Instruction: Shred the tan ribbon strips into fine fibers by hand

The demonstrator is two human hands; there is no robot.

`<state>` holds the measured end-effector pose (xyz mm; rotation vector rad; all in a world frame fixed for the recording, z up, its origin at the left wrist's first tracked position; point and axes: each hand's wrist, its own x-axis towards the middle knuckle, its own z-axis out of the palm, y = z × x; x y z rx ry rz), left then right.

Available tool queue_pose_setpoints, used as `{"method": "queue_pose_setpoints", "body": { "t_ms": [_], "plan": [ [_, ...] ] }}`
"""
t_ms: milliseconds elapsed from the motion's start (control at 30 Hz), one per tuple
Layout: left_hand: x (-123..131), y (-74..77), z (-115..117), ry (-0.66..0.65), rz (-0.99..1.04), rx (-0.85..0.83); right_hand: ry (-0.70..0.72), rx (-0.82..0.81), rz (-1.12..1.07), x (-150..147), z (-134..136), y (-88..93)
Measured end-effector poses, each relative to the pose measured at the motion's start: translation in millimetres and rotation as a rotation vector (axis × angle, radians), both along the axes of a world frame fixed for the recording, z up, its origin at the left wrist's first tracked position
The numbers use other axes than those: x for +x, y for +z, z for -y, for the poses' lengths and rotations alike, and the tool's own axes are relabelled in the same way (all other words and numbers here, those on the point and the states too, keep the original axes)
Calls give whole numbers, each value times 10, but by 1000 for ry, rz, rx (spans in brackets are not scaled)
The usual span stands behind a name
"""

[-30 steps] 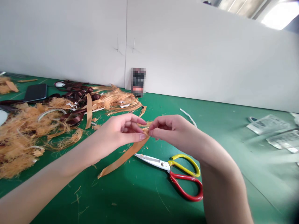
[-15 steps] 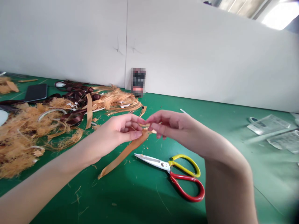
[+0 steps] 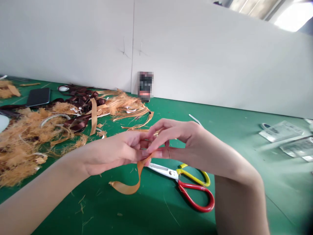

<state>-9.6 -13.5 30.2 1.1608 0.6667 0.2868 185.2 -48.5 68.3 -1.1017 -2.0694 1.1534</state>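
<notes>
Green bench, white partition behind. Left hand and right hand meet mid-view, fingers bent, both pinching tan ribbon between fingertips; its free end curls down, left of scissors lying on bench.

The left hand and the right hand are both showing bare. Their fingers are looking slender, with rounded tips, and a fine curved line is crossing the right thumb; whether it is a crease or a strand is not showing clearly. The left arm is appearing bare as far as the view is reaching, smooth and slim, narrowing toward the hand. The right arm is also appearing bare, its outline curving softly.
</notes>
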Motion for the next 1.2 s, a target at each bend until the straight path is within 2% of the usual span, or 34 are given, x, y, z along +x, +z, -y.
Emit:
{"method": "queue_pose_setpoints", "body": {
  "t_ms": [100,233,367,467,700,900,1200],
  "plan": [
    [1,12,-12,9,-65,89,-119,-93,72,4,9,4],
    [-17,-4,-60,94,-157,308,-285,-247,147,2,-5,-19],
    [-31,0,-76,102,-279,499,-328,-279,208,-13,-17,-30],
    [-16,29,-57,114,-354,570,-303,-295,225,-31,-15,-19],
    [-3,97,-42,127,-397,569,-340,-271,218,-17,-25,-5],
    [-9,150,-25,120,-439,564,-295,-266,207,-26,-14,-30],
    [-14,39,-61,72,-449,623,-321,-258,203,-76,-35,-48]
  ]
}}
